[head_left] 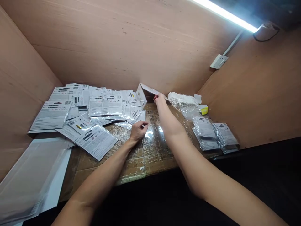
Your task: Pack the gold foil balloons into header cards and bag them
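Note:
At the back of the worktop, my right hand (160,97) is closed on a folded white card (150,90). One printed panel of the card stands bent at its left end, near the back wall. My left hand (139,130) rests low over the middle of the worktop, its fingers curled in and nothing visible in them. Left of it lies a spread pile of printed cards in clear sleeves (97,142), overlapping one another. Shiny clear plastic covers the brown cardboard worktop (131,164) beside the left hand.
Clear plastic sheets (30,175) lie at the front left. On the right are a bundle of white pieces in clear plastic (183,100), a yellow-and-white item (203,109) and stacks of sleeved cards (204,127). Wooden walls enclose three sides; a wall socket (219,61) is mounted right.

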Demonstrator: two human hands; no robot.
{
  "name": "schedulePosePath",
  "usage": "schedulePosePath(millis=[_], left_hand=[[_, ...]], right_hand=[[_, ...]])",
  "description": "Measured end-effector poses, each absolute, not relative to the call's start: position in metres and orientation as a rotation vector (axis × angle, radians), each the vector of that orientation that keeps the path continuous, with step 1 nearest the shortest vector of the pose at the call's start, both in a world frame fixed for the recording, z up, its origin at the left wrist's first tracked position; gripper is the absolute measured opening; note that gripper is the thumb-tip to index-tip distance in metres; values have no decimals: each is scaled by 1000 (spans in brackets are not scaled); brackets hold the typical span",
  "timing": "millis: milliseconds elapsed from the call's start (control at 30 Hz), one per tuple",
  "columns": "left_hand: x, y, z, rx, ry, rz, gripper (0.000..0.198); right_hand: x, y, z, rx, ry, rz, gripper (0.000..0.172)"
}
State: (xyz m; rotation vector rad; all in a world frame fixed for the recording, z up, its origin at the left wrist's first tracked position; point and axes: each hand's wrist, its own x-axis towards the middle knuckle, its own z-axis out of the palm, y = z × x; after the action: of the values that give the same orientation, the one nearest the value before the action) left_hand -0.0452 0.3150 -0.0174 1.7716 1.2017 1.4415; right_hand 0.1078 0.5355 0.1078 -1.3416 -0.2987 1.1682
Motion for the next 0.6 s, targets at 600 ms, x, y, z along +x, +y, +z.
schedulePosePath(millis=[600], left_hand=[[-77,312,36,894,723,1272,60]], right_hand=[[179,333,100,-1155,-1365,1394,42]])
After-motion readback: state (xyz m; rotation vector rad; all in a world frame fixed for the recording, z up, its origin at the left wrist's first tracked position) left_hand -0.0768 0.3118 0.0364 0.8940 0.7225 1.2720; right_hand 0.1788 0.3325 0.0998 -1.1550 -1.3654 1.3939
